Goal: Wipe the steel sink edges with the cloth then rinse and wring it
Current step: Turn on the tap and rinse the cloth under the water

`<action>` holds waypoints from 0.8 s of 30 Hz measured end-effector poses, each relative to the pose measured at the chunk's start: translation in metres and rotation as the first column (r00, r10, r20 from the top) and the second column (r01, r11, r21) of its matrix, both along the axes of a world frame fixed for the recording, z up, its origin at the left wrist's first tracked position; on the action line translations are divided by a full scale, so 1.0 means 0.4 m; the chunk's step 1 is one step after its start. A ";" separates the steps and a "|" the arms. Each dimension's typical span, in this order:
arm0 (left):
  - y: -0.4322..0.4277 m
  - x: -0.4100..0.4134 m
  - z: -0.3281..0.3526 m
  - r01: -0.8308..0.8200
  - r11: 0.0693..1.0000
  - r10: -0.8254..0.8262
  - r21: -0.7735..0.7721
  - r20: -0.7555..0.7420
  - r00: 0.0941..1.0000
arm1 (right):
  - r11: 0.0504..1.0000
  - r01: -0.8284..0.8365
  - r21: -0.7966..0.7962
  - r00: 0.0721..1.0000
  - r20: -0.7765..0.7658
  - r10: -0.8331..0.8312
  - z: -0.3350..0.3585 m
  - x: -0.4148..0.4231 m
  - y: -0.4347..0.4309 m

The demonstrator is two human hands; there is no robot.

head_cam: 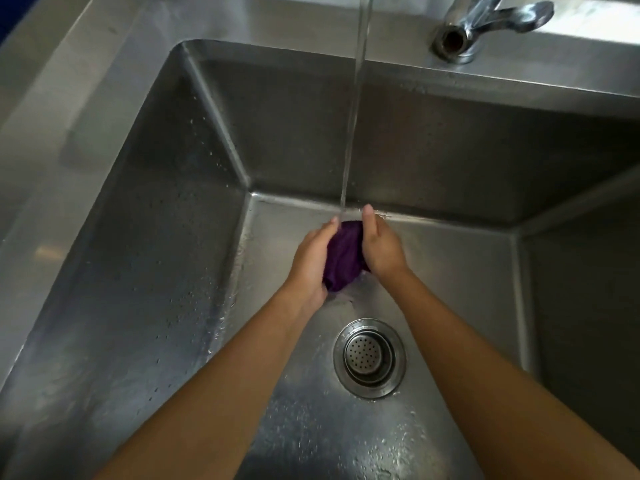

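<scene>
A dark purple cloth is bunched between both my hands, low inside the deep steel sink. My left hand grips its left side with fingers curled under it. My right hand grips its right side, thumb up near the water. A thin stream of water falls from above and lands on the top of the cloth at my fingertips. Most of the cloth is hidden by my palms.
The round drain strainer lies in the sink floor just below my hands. The tap base and lever stand on the back rim at the upper right. Water drops cover the left wall and the wet floor.
</scene>
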State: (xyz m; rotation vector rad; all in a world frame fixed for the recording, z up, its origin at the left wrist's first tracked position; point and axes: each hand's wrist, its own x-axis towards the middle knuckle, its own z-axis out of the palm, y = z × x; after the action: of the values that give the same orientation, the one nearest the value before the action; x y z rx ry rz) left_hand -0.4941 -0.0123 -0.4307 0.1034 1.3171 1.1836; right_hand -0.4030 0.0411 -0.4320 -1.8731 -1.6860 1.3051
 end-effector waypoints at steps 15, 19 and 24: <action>-0.001 -0.019 0.045 0.015 1.000 -0.014 0.002 0.333 0.943 | 0.946 -0.013 0.325 0.981 -0.177 0.074 0.103 -0.019 -0.045; 0.024 -0.039 0.035 -0.025 0.997 0.040 -0.073 0.213 0.976 | 0.943 -0.215 0.256 0.977 0.052 0.208 0.125 -0.004 -0.091; 0.032 0.026 0.046 -0.081 0.993 0.092 -0.087 0.130 0.987 | 0.908 -0.264 0.324 0.937 0.310 0.162 0.161 -0.052 -0.082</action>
State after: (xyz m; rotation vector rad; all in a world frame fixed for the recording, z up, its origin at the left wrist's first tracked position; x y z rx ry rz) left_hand -0.4838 0.0005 -0.4124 -0.0915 1.2594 1.1875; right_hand -0.4240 0.0084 -0.3676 -1.7448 -2.1577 0.7463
